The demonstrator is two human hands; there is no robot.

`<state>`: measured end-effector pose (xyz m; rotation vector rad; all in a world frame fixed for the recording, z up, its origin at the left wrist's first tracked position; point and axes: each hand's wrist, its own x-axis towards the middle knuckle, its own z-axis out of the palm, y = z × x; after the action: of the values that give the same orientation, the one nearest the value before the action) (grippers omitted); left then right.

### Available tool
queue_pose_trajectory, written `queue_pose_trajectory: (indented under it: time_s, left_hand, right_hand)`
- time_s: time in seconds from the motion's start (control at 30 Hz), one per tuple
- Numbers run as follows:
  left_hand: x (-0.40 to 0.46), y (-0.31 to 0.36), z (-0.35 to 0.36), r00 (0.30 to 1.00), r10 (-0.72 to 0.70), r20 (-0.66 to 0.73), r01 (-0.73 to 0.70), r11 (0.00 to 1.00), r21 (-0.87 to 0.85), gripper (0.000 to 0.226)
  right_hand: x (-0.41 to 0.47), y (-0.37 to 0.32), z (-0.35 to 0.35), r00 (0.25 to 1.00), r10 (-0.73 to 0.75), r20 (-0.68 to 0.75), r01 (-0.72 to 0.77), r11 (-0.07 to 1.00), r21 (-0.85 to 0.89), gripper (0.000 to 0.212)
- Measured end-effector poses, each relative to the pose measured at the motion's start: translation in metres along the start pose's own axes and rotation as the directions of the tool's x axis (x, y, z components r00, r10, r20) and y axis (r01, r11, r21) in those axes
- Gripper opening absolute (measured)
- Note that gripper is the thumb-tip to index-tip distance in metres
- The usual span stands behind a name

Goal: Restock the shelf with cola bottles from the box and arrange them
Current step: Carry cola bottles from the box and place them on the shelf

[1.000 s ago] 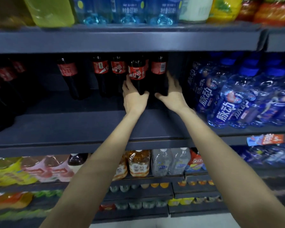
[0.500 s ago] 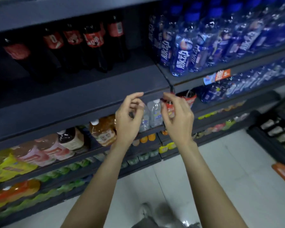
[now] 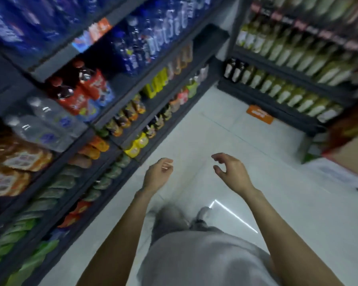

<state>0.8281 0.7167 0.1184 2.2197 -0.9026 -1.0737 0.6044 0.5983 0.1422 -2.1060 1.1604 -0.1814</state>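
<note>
While the white floor fills the middle of the view, dark shelves of drinks are seen along the left, with more bottles stacked at the right. A cardboard box is partly seen at the right edge. No cola bottle can be told apart in the blur. Both hands are held over the floor, empty: the left hand loosely curled, the right hand with fingers relaxed and apart.

To my left, dark shelving packed with drinks: blue bottles up top, clear water bottles beside red-labelled ones, yellow bottles lower down. Pale tiled floor under me, orange sticker on it. Ahead, another rack of pale green bottles. All blurred.
</note>
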Motion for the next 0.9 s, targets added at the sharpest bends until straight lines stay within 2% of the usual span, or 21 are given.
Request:
queue_pose_trajectory:
  time_s: [0.07, 0.17, 0.33, 0.47, 0.63, 0.73, 0.9]
  left_hand:
    - [0.013, 0.025, 0.042, 0.996, -0.016, 0.09, 0.009, 0.996, 0.088, 0.018]
    - [0.039, 0.062, 0.095, 0.974, -0.061, 0.22, 0.013, 0.977, 0.212, 0.021]
    - [0.09, 0.146, 0.169, 0.921, -0.018, 0.39, -0.14, 0.918, 0.372, 0.023]
    - [0.129, 0.227, 0.239, 0.908, 0.088, 0.41, -0.268, 0.873, 0.408, 0.02]
    - [0.169, 0.333, 0.348, 0.841, 0.232, 0.489, -0.459, 0.784, 0.418, 0.019]
    - [0.175, 0.402, 0.409, 0.816, 0.277, 0.507, -0.484, 0.806, 0.34, 0.019]
    - [0.183, 0.51, 0.514, 0.815, 0.322, 0.482, -0.457, 0.868, 0.194, 0.019]
  right_hand:
    - [-0.012, 0.052, -0.026, 0.982, 0.185, 0.043, -0.185, 0.983, 0.015, 0.035]
    - [-0.033, 0.124, -0.064, 0.914, 0.402, 0.045, -0.404, 0.914, 0.037, 0.036]
    - [-0.067, 0.224, -0.142, 0.774, 0.614, -0.154, -0.58, 0.786, 0.216, 0.032]
    - [-0.083, 0.298, -0.209, 0.645, 0.718, -0.26, -0.633, 0.693, 0.344, 0.03]
    - [-0.083, 0.392, -0.293, 0.57, 0.776, -0.269, -0.682, 0.63, 0.372, 0.028]
    - [-0.076, 0.441, -0.347, 0.56, 0.792, -0.243, -0.694, 0.609, 0.384, 0.027]
    - [-0.044, 0.532, -0.43, 0.581, 0.787, -0.208, -0.636, 0.598, 0.487, 0.028]
